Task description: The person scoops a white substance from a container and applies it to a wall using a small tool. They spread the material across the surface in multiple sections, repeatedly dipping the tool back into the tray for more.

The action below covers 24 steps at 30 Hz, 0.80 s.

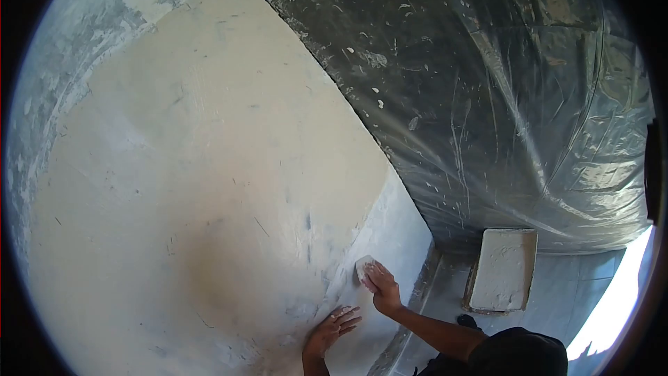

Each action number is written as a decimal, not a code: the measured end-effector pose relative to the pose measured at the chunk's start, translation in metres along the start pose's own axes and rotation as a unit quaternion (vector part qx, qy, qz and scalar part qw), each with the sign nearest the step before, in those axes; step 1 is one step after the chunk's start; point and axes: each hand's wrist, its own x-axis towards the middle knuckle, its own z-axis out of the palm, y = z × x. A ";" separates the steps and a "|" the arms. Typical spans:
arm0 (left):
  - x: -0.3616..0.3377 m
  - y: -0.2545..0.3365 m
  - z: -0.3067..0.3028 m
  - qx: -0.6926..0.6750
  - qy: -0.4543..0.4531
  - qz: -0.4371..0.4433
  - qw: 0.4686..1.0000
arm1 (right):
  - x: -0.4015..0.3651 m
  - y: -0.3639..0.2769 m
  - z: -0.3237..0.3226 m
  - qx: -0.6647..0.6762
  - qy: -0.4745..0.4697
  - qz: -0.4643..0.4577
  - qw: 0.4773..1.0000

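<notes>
A wall (264,160) fills the left and middle of the view, its cream coat marked with thin dark streaks. Low on it, my right hand (382,285) grips a small white flat scraper (362,264), pressed to the surface where a paler, whitish band runs. The scraper's grip is mostly hidden by my fingers. My left hand (335,329) lies against the wall below and left of the right one, fingers stretched out and white with residue. Nothing shows in it.
Dark plastic sheeting (431,90), splashed with white, covers the surface at right. A rectangular tray (534,264) of whitish paste stands on the grey tiled floor (563,299). Bright light enters at lower right. Grey, patchy plaster (56,69) edges the wall at far left.
</notes>
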 end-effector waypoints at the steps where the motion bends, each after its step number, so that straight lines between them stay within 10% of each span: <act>1: -0.010 0.003 0.001 -0.004 0.007 0.007 1.000 | -0.041 -0.002 -0.007 0.010 -0.088 0.032 0.996; 3: -0.024 0.000 -0.008 0.003 -0.005 0.010 1.000 | -0.052 0.004 -0.021 0.056 -0.154 0.008 0.986; 9: -0.051 -0.005 -0.011 0.015 -0.019 0.007 1.000 | 0.186 -0.020 -0.032 -0.006 0.187 -0.033 0.982; 17: -0.080 -0.026 -0.031 0.013 -0.021 -0.003 1.000 | -0.089 -0.031 0.028 0.026 -0.040 0.054 0.997; 22: -0.080 -0.019 -0.022 0.033 -0.005 -0.031 0.999 | 0.061 -0.043 -0.005 0.099 0.179 0.158 0.966; 24: -0.081 -0.020 -0.021 0.031 -0.009 -0.025 0.999 | 0.119 -0.014 0.007 0.050 0.209 0.032 0.976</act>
